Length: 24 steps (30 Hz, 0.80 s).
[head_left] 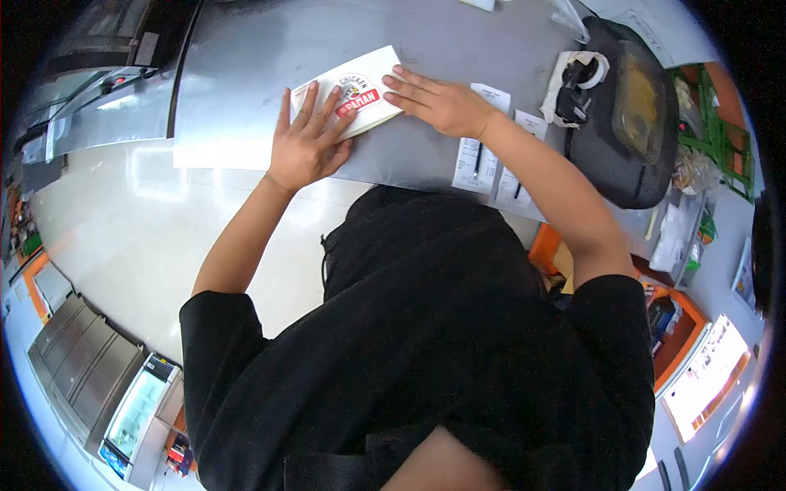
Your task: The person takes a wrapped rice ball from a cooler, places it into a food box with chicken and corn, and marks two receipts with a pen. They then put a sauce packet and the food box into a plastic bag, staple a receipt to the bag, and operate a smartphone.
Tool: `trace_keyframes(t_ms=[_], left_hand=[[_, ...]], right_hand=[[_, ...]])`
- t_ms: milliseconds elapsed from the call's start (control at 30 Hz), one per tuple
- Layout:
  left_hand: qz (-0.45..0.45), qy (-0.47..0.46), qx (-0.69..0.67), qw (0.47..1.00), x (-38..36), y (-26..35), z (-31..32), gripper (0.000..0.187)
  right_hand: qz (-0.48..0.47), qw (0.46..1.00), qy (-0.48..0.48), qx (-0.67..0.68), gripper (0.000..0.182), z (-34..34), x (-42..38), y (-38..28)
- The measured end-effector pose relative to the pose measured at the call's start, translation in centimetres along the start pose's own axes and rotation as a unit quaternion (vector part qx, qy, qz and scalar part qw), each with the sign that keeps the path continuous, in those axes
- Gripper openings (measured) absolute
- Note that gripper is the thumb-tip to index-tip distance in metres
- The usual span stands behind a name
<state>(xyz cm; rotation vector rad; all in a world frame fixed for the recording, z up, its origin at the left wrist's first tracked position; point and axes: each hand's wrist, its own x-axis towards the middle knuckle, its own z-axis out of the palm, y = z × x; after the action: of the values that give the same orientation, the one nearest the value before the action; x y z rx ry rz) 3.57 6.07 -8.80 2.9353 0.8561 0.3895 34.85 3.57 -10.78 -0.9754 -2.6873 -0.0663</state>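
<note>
Hands: two, both flat on one white paper bag with a red and black printed logo (350, 96).
Left hand (309, 143): fingers spread wide, palm pressing the bag's near left corner, grip open and holding nothing.
Right hand (434, 102): fingers straight and close together, lying on the bag's right edge, not curled around it.
Bag position: lying flat on the grey steel bench (246, 74), tilted, close to the near edge.
Receipts: three white paper slips (483, 147) just right of the bag, under the right forearm.
Black tray (630, 123): one, at the right end, well apart from the bag.
Open room: bare steel left of and beyond the bag.
</note>
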Motion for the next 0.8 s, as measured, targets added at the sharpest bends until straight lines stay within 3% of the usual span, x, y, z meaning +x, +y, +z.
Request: trace_keyframes(t_ms=[100,133,233,267,300,333,400,433,467,567,800], left_hand=[[-0.003,0.029,-0.057,0.998,3.3,1.0,-1.0,0.065],[0.008,-0.045,-0.023,0.999,3.6,0.8,-0.3,0.065],[-0.015,-0.112,0.031,0.993,4.3,1.7,-0.6,0.061],[-0.019,-0.103,0.025,0.994,4.4,1.9,-0.6,0.060],[-0.024,-0.095,0.018,0.995,4.5,2.2,-0.5,0.059],[-0.028,-0.086,0.012,0.996,4.7,2.5,-0.4,0.058],[-0.047,-0.089,0.014,0.995,5.4,3.3,0.1,0.057],[-0.057,-0.090,0.015,0.994,5.7,3.6,0.3,0.057],[-0.068,-0.090,0.024,0.993,5.8,3.7,0.4,0.057],[-0.094,-0.088,0.049,0.990,6.2,4.0,0.6,0.055],[-0.117,-0.078,0.068,0.988,6.9,4.7,1.7,0.055]], right_hand=[[0.017,1.000,0.024,0.007,0.046,0.2,0.3,-0.5],[0.018,0.999,0.044,0.010,0.042,0.4,0.2,-0.6],[0.077,0.996,0.022,-0.032,0.040,-1.4,0.0,-1.7],[0.174,0.983,0.052,0.012,0.040,-3.0,-0.4,-2.2],[0.270,0.958,0.082,0.056,0.040,-4.8,-1.6,-2.1],[0.351,0.934,0.049,-0.050,0.037,-5.8,-4.9,-1.3],[0.531,0.823,0.170,-0.105,0.032,-9.6,-9.9,0.4],[0.556,0.785,0.149,-0.230,0.035,-9.9,-13.3,1.2],[0.606,0.750,0.102,-0.246,0.037,-9.5,-16.9,2.3],[0.749,0.646,-0.066,-0.134,0.039,-10.2,-16.7,3.2],[0.806,0.586,-0.078,-0.025,0.040,-11.3,-15.4,5.0]])
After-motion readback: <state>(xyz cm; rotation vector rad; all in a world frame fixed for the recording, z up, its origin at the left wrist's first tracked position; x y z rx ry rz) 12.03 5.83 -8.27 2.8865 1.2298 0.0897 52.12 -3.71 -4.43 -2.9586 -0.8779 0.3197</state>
